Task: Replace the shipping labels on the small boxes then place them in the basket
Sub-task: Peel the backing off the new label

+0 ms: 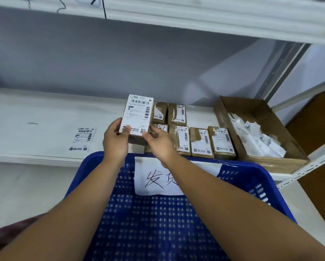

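Note:
A small brown box [137, 114] with a full white shipping label on its top face is lifted above the shelf. My left hand [115, 140] grips its near left end, thumb on the label. My right hand [158, 141] holds its near right corner with curled fingers. Several small brown boxes [201, 142] with torn or partial labels lie in rows on the white shelf to the right. A stack of fresh labels [82, 138] lies flat on the shelf at the left. The blue plastic basket [252, 178] sits right below my arms, with a handwritten paper sign [154, 179] inside.
An open cardboard carton [231, 110] holding crumpled white label scraps stands at the shelf's right end. A white shelf board [176, 17] runs overhead. A metal upright [274, 72] is at the right. A brown panel [319, 147] stands beyond it.

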Motion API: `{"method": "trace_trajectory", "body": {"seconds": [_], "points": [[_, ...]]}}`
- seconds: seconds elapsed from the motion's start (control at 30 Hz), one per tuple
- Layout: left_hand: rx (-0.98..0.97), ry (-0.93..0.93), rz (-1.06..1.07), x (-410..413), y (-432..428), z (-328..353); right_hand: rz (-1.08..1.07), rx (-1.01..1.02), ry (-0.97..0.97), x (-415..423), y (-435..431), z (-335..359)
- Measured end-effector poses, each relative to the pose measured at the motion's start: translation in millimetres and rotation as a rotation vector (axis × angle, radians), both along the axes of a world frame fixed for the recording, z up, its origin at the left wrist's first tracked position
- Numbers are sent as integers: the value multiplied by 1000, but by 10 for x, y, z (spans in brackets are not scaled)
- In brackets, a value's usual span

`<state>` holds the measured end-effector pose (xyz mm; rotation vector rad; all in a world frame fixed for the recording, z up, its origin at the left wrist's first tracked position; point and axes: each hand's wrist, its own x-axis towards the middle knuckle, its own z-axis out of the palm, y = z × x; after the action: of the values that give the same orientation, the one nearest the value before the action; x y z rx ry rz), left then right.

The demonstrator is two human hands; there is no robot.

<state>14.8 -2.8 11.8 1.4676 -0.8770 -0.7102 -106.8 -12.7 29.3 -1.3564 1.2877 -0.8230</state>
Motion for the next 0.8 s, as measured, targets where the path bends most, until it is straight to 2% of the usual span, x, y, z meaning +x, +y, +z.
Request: {"method": "trace_trajectory", "body": {"seconds": [0.17,0.37,0.57,0.63,0.7,0.8], "points": [[107,-121,44,291,-285,-200,-17,15,149,257,-230,-238],[265,-166,149,478,-419,-447,47,30,295,372,-384,-380],[364,-182,127,517,-464,-581,79,34,364,438,-359,-430],[337,-307,117,469,-441,-578,71,26,384,433,-339,-416],[285,-535,140,413,-373,-596,42,-41,430,416,-308,-410],[114,-896,75,280,-292,-660,15,-166,660,332,-319,-443]]}}
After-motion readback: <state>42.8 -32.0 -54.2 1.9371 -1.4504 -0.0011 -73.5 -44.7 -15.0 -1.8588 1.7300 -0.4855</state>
